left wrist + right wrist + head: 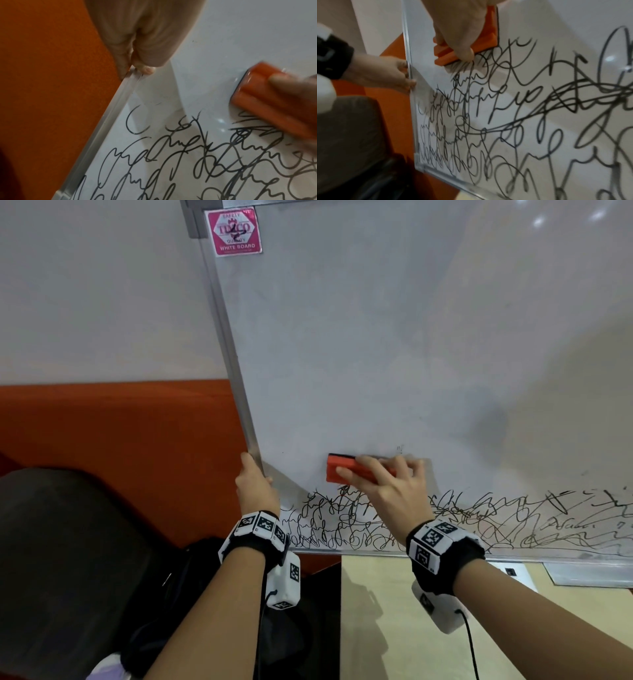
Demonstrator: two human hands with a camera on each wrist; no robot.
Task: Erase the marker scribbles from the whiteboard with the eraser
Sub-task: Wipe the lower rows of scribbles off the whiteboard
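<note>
Directly ahead, the whiteboard (pixel 394 337) fills the upper right and middle of the head view, its grey face wiped bare except for faint smudges. It stands propped and tilted, so I judge it needs steadying while I rub. A dense band of black marker scribbles (pixel 342 529) runs along its lower edge, from the lower middle of the frame out to the right edge; that is the work left.

Behind the board, at the left, an orange wall panel (pixel 120 433) sits under a pale wall, and a dark chair (pixel 61 559) fills the lower left corner. Below the board, at lower right, lies a pale counter (pixel 394 628). None of these blocks the eraser's path; only the metal frame (pixel 233 371) limits a stroke leftward.

My right hand (pixel 390 491) is at the centre of the frame, fingers curled over the top of the orange eraser (pixel 342 472) and thumb under it, pressing its dark felt flat on the board. The eraser lies level, just above the topmost scribbles, its lower edge touching them in the right wrist view, well placed, I think, for a downward sweep.

My left hand (pixel 255 487), just left of it, pinches the frame's edge, thumb in front, fingers behind, holding the board firm against the push.

A pink brand sticker (pixel 234 231) marks the board's upper left corner.
</note>
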